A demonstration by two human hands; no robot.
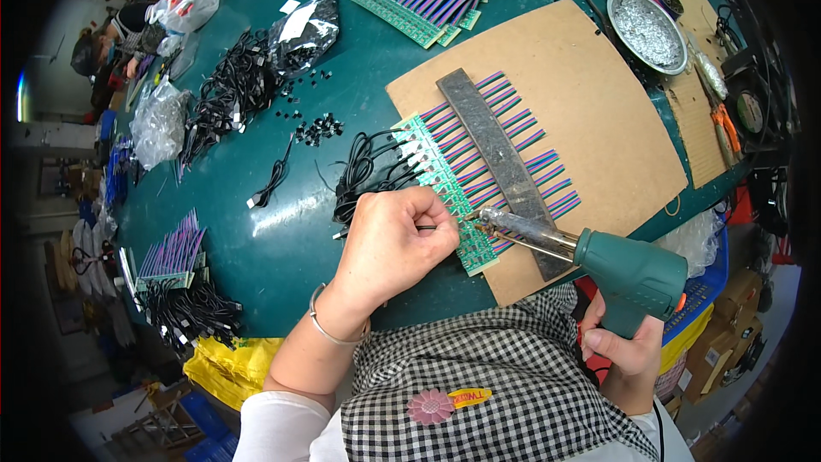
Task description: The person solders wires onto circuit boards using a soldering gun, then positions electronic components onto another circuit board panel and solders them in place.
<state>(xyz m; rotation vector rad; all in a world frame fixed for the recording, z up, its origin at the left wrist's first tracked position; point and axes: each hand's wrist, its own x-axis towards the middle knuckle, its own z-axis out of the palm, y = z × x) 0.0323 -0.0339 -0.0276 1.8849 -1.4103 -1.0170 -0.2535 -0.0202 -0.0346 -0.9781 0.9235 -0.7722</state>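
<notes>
A green circuit board panel point(440, 171) lies on a brown cardboard sheet point(607, 137), with colored ribbon wires running off its right side. A dark flat bar point(496, 150) rests slantwise across those wires. My left hand point(402, 239) is closed in a pinch on a black cable point(425, 227) at the panel's lower left edge. Gripped by its handle in my right hand point(629, 344) is a green soldering gun point(633, 274); its tip meets or nearly meets the panel beside my left fingers. Several black cables point(363, 171) trail from the panel's left side.
Black cables point(227, 90) are heaped at the left, near small black parts point(321, 128) and a plastic bag point(312, 30). More wired panels point(402, 17) lie at the back and wired boards point(171, 278) at the left edge. A metal dish point(647, 30) stands back right.
</notes>
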